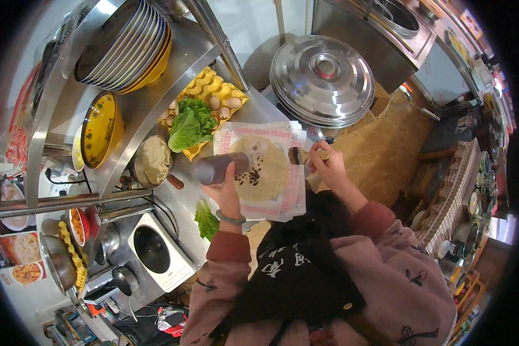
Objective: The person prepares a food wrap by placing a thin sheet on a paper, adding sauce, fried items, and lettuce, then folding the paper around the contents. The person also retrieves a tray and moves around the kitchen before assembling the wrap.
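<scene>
My left hand (226, 190) is wrapped round a clear bottle with dark contents (214, 169). It lies tipped on its side above a round pale flatbread (269, 183). Dark drops (249, 177) are scattered over the flatbread's left half. Printed paper sheets (291, 205) lie under the bread at the counter edge. By the paper's right side, my right hand (327, 164) is closed on what looks like a short brush (297, 155), dark at the head with a pale wooden handle. Its head is close to the bread's rim.
Behind the bread, lettuce (191, 122) rests on a yellow egg tray (216, 86) with several eggs. A loose lettuce leaf (205, 220) and a covered pan (153, 161) are on the left, near a hot plate (159, 254). A large lidded steel pot (323, 81) stands behind right.
</scene>
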A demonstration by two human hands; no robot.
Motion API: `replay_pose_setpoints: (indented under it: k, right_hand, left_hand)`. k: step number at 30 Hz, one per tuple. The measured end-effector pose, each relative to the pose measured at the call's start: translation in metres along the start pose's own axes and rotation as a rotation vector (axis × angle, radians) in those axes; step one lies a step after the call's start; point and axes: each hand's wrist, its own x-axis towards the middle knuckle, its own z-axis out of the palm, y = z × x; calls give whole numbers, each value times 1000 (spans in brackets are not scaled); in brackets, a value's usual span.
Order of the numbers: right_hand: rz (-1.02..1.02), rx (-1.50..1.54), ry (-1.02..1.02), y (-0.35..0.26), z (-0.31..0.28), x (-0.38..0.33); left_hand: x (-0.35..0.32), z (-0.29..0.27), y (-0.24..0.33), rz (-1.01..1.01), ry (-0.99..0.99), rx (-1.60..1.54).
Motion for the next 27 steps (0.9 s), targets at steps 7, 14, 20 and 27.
replay_pose_setpoints:
  k: [7, 14, 20, 27]
  right_hand:
    - [35, 109, -14, 0, -2, -2]
    - [95, 510, -74, 3, 3, 2]
    - [-44, 620, -225, -9, 20, -1]
    - [-169, 543, -395, -21, 38, -4]
  left_hand:
    - [-10, -3, 20, -87, 59, -153]
    - [15, -35, 11, -486, 31, -546]
    - [21, -50, -9, -683, 52, -786]
    - [18, -43, -9, -732, 55, -823]
